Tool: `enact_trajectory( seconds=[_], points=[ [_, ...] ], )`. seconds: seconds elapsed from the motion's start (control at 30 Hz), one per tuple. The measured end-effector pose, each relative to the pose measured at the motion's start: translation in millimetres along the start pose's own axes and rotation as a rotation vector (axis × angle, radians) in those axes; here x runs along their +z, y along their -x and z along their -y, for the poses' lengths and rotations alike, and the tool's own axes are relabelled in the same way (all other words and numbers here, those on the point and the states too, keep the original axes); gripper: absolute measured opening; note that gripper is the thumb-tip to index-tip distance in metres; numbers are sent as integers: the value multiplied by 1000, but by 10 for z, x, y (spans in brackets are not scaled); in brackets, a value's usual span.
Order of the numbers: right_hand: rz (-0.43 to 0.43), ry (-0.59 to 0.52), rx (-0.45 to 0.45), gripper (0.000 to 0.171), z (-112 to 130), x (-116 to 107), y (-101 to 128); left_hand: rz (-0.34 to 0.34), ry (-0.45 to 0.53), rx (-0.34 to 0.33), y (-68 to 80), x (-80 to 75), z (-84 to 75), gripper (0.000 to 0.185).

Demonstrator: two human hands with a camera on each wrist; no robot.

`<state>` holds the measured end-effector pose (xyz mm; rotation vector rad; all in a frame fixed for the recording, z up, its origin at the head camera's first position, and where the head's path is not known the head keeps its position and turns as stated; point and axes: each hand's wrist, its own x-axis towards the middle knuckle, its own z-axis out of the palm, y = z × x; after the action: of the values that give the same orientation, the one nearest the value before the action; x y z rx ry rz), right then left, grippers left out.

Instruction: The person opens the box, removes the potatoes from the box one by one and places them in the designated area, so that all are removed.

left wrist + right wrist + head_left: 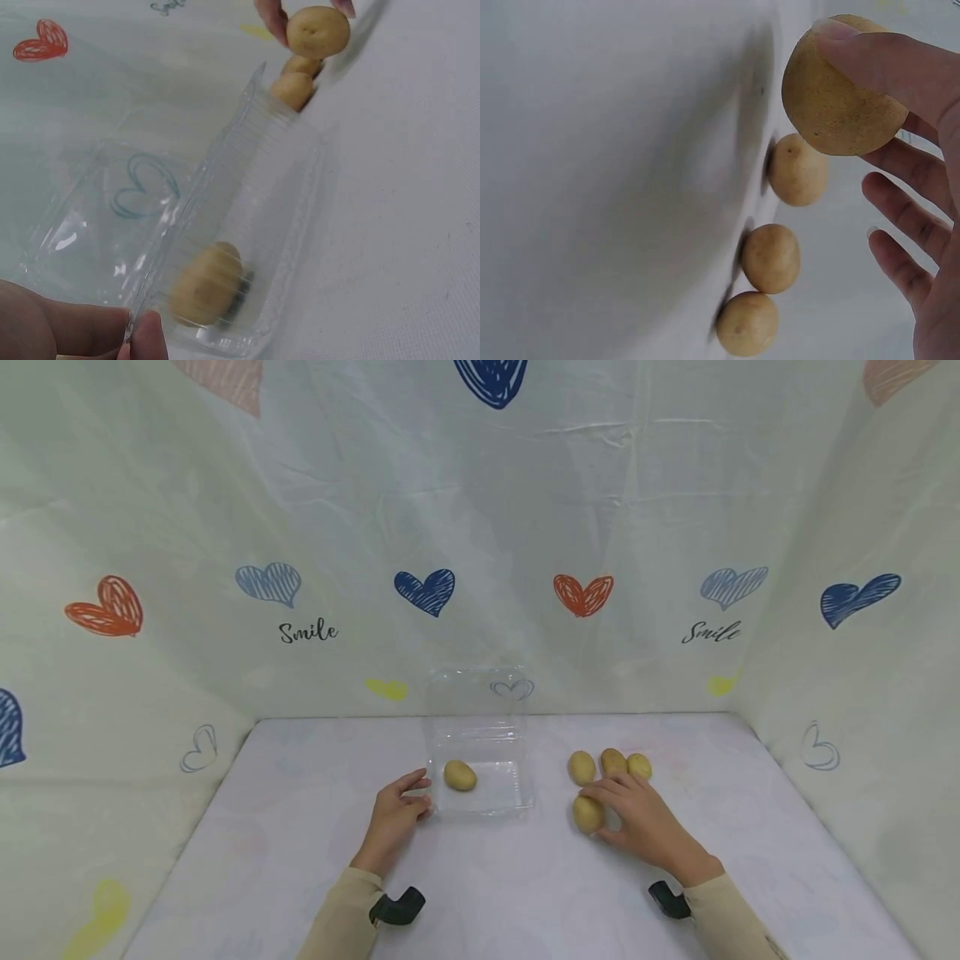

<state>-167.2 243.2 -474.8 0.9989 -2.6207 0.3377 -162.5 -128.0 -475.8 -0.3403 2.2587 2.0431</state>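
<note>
White cloth printed with hearts and the word "Smile" is hanging behind and to both sides of a pale table (300, 827), and everything can be placed against the clear plastic container (480, 789) sitting near the table's middle.

Just left of the container, the left hand (393, 818) is lying on the table with its thumb and fingertips pinching the container's left rim; the left wrist view is showing the fingers (146, 337) closing on that thin plastic edge. The container's hinged lid (476, 697) is standing open behind it, against the back cloth. Inside the container, toward its left side, one potato (460, 775) is resting on the floor of the tray.

Right of the container, the right hand (637, 818) is gripping a second potato (588, 814) between thumb and fingers; the right wrist view is showing a fingertip pressing over its top while the remaining fingers are spreading loosely. From the head view I cannot tell whether this potato is touching the table.

Farther right of the container and slightly behind the right hand, three more potatoes (612, 764) are lying in a close row on the table.
</note>
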Motion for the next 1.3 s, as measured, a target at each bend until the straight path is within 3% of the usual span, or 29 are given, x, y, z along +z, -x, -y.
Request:
enact_trajectory(
  seconds=[1.0, 1.3],
  points=[
    [17, 18, 93, 64, -6, 118, 54, -13, 11, -8, 9, -2, 2, 47],
    [-31, 42, 119, 62, 25, 114, 42, -16, 20, -17, 9, 3, -4, 47]
  ],
)
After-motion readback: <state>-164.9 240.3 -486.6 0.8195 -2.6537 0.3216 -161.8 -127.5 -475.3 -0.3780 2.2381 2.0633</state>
